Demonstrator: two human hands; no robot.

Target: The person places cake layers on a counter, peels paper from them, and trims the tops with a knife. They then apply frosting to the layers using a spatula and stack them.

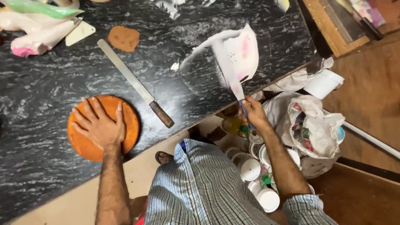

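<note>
Two hazards noted: the left hand (100,125) lies flat and open on the round orange cake (103,127) near the counter (50,83) edge, where pressure may dent it, while the right hand (253,111) grips a smeared scraper (234,62), which may drip onto tubs (250,168) below.

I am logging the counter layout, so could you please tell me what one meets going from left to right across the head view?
Left hand flat on the round orange cake → long knife with brown handle → white spatula smeared with pink, held in the right hand → white plastic bag off the counter's edge.
</note>
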